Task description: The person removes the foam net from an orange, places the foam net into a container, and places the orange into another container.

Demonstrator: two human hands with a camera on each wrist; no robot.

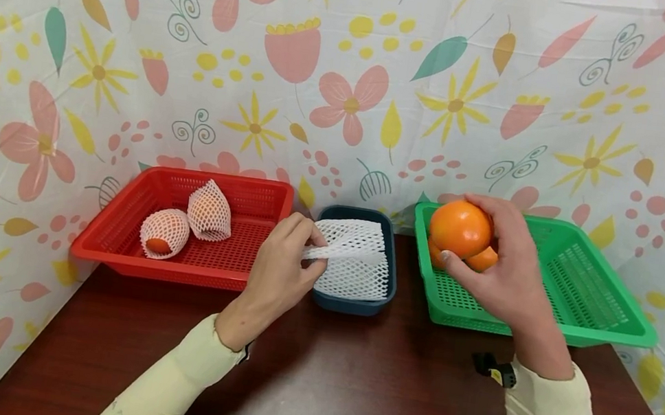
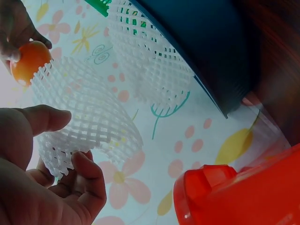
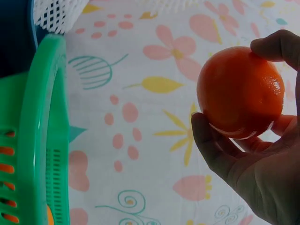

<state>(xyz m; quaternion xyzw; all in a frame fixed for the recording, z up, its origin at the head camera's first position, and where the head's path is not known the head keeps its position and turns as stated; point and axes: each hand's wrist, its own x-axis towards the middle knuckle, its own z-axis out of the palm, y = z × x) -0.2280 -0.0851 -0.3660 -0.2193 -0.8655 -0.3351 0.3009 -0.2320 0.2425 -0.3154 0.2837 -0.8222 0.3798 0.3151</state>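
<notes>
My left hand pinches a white foam net sleeve at its edge, just above the blue basket in the middle. More white foam nets lie in that basket. My right hand holds a smooth, glossy orange above the left part of the green basket, fingers and thumb curled round it. In the right wrist view, the orange sits between the thumb and fingers. Under it in the green basket, other oranges show, partly hidden by the held one and my hand.
At the left stands a red basket holding two net-wrapped fruits, one upright and one lying. The three baskets line the back of a dark brown table. A flower-patterned cloth hangs behind and at both sides.
</notes>
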